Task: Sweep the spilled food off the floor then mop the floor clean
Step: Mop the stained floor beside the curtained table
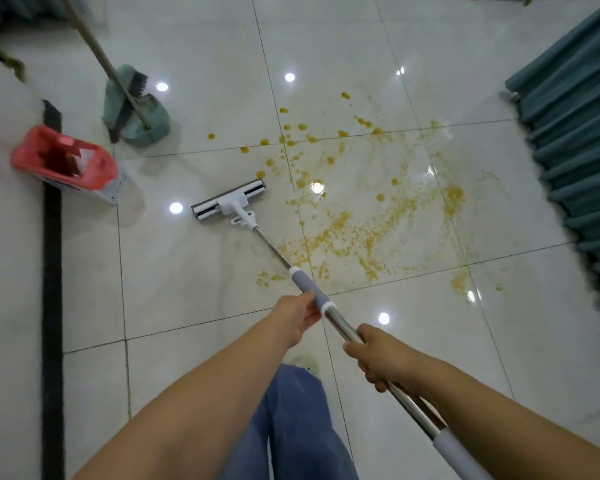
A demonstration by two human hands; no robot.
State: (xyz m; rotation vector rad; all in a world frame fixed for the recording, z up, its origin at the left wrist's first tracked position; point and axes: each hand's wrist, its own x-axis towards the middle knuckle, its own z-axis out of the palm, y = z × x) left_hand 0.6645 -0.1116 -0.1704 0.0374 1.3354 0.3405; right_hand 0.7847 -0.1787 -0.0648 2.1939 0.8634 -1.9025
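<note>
A flat mop with a white and grey head [229, 201] rests on the glossy white tiled floor [187, 289], left of a wide smear of yellow-orange food residue [364, 223]. Its steel handle [271, 245] runs back toward me. My left hand [297, 315] grips the grey foam sleeve of the handle. Lower down, my right hand [378, 355] is wrapped around the bare steel part. Orange blobs [284, 133] dot the tile seam beyond the mop head.
A green dustpan with a broom [136, 105] stands at the back left. A red mop bucket [63, 161] sits by the left wall beside a black strip [52, 271]. Teal curtains [575, 140] hang along the right. My blue trouser legs [291, 427] are below.
</note>
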